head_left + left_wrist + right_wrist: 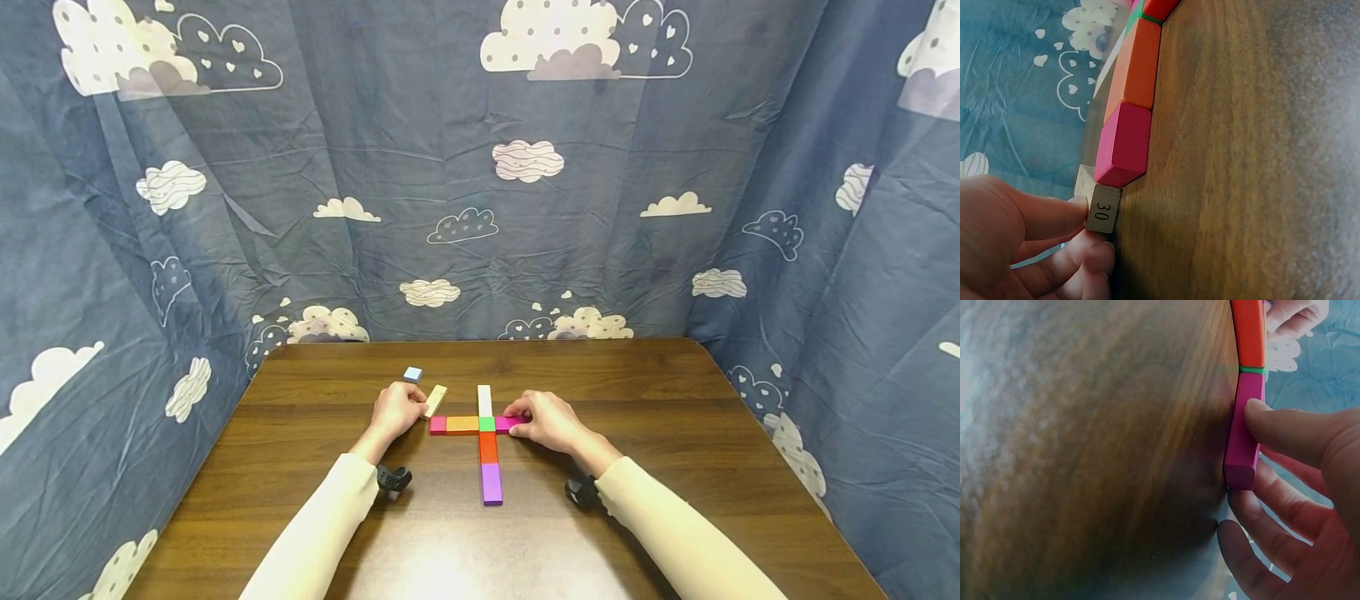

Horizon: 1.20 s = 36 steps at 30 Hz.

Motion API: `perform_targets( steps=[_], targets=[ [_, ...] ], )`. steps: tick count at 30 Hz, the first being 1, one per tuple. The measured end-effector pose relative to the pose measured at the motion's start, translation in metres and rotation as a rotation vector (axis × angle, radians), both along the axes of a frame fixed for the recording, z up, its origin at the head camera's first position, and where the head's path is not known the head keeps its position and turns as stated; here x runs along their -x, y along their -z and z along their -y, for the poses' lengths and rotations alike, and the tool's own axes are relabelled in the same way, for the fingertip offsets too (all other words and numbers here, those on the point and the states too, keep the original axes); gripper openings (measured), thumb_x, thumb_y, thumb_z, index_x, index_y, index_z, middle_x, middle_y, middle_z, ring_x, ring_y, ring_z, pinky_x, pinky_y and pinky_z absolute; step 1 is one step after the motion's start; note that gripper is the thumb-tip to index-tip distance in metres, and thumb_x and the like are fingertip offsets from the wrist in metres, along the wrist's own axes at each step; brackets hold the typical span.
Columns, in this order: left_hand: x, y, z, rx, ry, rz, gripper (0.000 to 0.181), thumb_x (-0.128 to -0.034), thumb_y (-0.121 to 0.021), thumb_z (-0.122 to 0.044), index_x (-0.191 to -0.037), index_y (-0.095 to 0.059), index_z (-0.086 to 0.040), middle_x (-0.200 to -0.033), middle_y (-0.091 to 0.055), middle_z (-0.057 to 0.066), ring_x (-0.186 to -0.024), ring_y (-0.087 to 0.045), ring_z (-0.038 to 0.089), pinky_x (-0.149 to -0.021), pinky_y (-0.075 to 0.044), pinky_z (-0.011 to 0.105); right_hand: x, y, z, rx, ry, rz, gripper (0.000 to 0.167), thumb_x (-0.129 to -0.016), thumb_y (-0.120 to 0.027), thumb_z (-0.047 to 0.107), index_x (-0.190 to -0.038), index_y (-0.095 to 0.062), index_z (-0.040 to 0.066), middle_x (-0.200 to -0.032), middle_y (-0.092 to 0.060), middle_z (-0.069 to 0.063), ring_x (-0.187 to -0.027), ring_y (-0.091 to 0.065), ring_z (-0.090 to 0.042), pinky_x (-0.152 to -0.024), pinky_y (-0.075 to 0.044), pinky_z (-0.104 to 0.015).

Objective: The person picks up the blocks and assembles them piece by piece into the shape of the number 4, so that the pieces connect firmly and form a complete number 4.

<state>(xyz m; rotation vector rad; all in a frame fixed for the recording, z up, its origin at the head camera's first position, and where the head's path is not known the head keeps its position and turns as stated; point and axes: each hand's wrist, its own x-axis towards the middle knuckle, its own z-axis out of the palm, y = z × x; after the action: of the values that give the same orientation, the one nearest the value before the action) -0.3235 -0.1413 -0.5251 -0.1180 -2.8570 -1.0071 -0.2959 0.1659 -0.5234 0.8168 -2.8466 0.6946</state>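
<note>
My left hand (pixel 396 408) pinches a plain wooden block (pixel 1102 209) marked 30 between thumb and fingers, close to the outer end of a pink block (pixel 1124 144). With thumb and fingers, my right hand (pixel 553 422) holds a magenta block (pixel 1245 434) that lies against a small green block (pixel 487 424). Around the green block a cross of blocks lies flat: a white block (pixel 484 400) behind, an orange block (pixel 462 426) and the pink one to the left, a red block (pixel 488 447) and a purple block (pixel 491 484) in front.
A small light blue block (pixel 412 374) lies apart, beyond my left hand. The brown wooden table (pixel 637 383) ends at a blue curtain (pixel 420 183) with cloud prints. Black devices (pixel 393 478) sit at both wrists, low over the tabletop.
</note>
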Motion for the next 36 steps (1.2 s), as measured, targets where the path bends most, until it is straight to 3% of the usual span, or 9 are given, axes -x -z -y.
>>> perform_targets(
  steps=[13,36],
  targets=[
    [-0.0014,0.0005,-0.0022,-0.006,-0.009,0.021,0.009,-0.081,-0.08,-0.014,-0.089,-0.078,-0.011,-0.08,-0.072,0.0,-0.08,-0.066,0.023,-0.073,-0.049,0.043,-0.0016,0.0017,0.001,-0.011,0.015,0.008,0.025,-0.078,-0.087,0.025,-0.102,-0.079,0.021,-0.088,-0.069,0.011,-0.081,-0.063,-0.008,-0.073,-0.05,-0.034],
    [-0.0004,0.0006,-0.0017,-0.011,0.02,-0.005,0.007,-0.0816,-0.078,-0.015,-0.088,-0.077,-0.012,-0.078,-0.072,-0.002,-0.078,-0.066,0.021,-0.072,-0.049,0.042,0.0031,-0.002,0.0018,-0.033,0.005,0.008,0.024,-0.078,-0.086,0.023,-0.101,-0.079,0.02,-0.086,-0.069,0.009,-0.079,-0.064,-0.012,-0.071,-0.049,-0.035]
  ],
)
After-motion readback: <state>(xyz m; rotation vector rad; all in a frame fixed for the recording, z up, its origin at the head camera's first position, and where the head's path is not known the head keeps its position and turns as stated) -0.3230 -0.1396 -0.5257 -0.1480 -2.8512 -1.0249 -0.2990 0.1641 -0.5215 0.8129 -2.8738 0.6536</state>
